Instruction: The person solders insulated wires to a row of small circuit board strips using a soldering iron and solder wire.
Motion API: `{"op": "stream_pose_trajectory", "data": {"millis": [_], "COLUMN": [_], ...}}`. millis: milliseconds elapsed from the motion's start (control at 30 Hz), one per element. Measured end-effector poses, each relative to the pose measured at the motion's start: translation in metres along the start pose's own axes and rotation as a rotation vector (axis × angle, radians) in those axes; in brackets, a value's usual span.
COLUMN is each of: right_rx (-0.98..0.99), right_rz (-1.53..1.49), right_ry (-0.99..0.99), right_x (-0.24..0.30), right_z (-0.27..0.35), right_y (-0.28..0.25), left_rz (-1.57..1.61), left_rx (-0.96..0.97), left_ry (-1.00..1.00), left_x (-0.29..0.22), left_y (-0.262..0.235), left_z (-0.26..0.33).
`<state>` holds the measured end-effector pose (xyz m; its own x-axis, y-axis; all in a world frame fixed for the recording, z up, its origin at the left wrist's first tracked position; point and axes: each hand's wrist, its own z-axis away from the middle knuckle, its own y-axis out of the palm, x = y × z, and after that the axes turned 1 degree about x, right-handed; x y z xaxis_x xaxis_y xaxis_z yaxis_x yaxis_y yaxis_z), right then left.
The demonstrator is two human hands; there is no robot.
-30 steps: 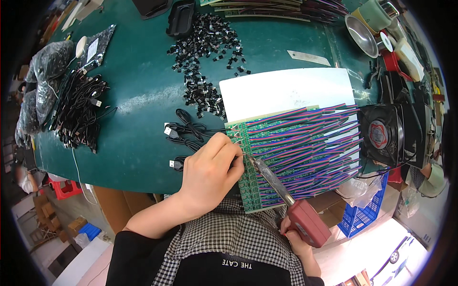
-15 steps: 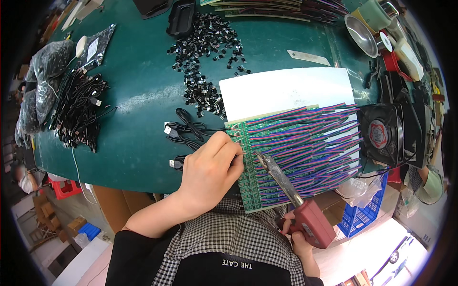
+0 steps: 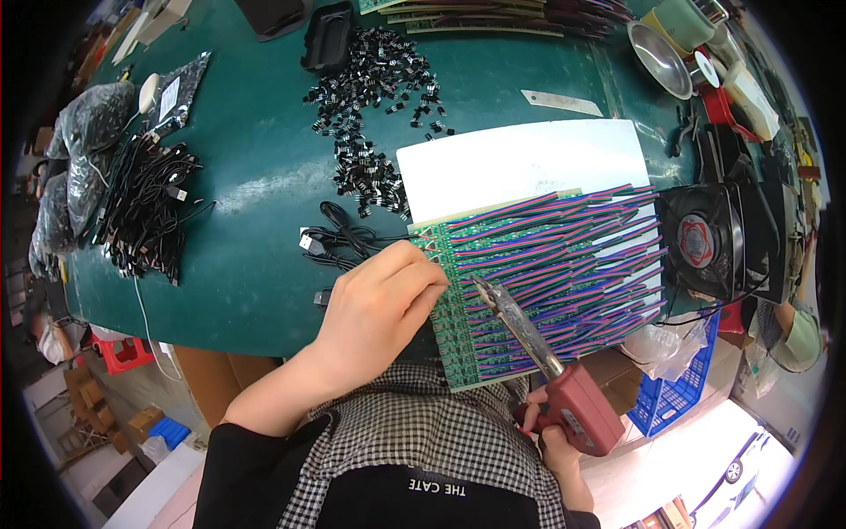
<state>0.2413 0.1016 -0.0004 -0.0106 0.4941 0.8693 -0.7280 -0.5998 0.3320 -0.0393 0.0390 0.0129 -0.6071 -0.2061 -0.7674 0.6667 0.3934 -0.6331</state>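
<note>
The right hand (image 3: 557,448) grips a blocky soldering gun (image 3: 585,409); the left hand (image 3: 377,300), its contents hidden, pinches by flat circuit boards (image 3: 455,354).

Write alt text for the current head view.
A person's right hand holds a red-handled soldering iron over green circuit boards with coloured wires, the left hand at their left edge; small black parts and coiled cables lie nearby.

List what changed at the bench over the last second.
The soldering iron backed off rightward from the left hand, which now covers more of the lower USB plug. The right hand still grips the iron; the green circuit boards stayed put.
</note>
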Motion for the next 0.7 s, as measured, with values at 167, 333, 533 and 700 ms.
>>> {"op": "stream_pose_trajectory", "data": {"millis": [167,333,533,700], "right_rx": [-0.011,-0.103,-0.029,-0.005], "right_rz": [0.095,0.045,0.142,0.214], "right_ry": [0.056,0.043,0.045,0.028], "right_x": [0.005,0.007,0.007,0.002], "right_z": [0.001,-0.001,-0.002,0.000], "right_y": [-0.003,0.008,0.005,0.001], "left_rz": [-0.025,-0.053,-0.117,-0.158], "left_rx": [0.259,0.388,0.440,0.549], "left_ry": [0.043,0.105,0.153,0.140], "left_x": [-0.005,-0.006,-0.006,-0.008], "left_y": [-0.019,-0.021,-0.020,-0.023], "left_z": [-0.018,-0.029,-0.036,-0.044]}}
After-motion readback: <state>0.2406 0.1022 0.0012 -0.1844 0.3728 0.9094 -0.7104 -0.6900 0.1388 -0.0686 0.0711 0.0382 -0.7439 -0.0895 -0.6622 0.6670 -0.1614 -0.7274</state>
